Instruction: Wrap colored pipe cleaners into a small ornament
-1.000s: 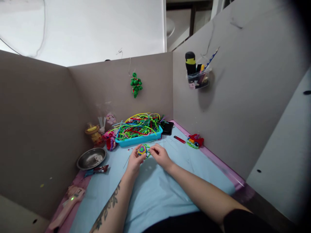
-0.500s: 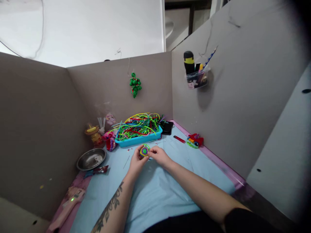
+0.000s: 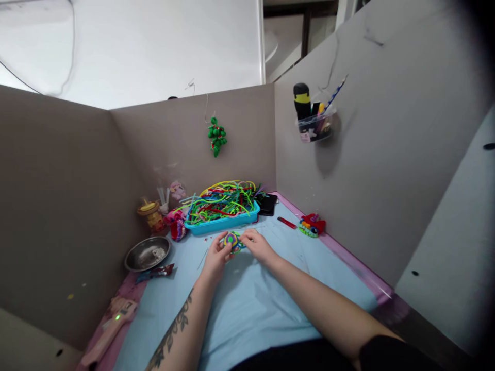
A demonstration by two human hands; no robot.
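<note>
My left hand [image 3: 216, 256] grips a small round woven piece [image 3: 231, 239] from its left side. It shows rings of yellow, purple and blue around a green centre, and looks made of pipe cleaners. My right hand [image 3: 260, 247] is closed at the right side of the piece, thumb and fingertips pinching at a blue-green strand [image 3: 241, 244] there. What exactly sits between those fingertips is too small to make out. Both hands are just above the blue cloth [image 3: 247, 288]. A blue tray [image 3: 220, 225] heaped with coloured pipe cleaners [image 3: 224, 202] stands right behind them.
Left lie a metal bowl [image 3: 147, 254], a foil wrapper [image 3: 157, 273], a lidded cup [image 3: 151, 215] and a pink glue gun [image 3: 112, 332] with a green light. Right are a red cutter [image 3: 286, 222] and a red figure [image 3: 313, 225]. Grey panels [image 3: 243, 139] enclose the table.
My right hand has moved slightly right, away from the round piece, and more blue-green strand shows between the hands. The piece has turned slightly in my left hand.
</note>
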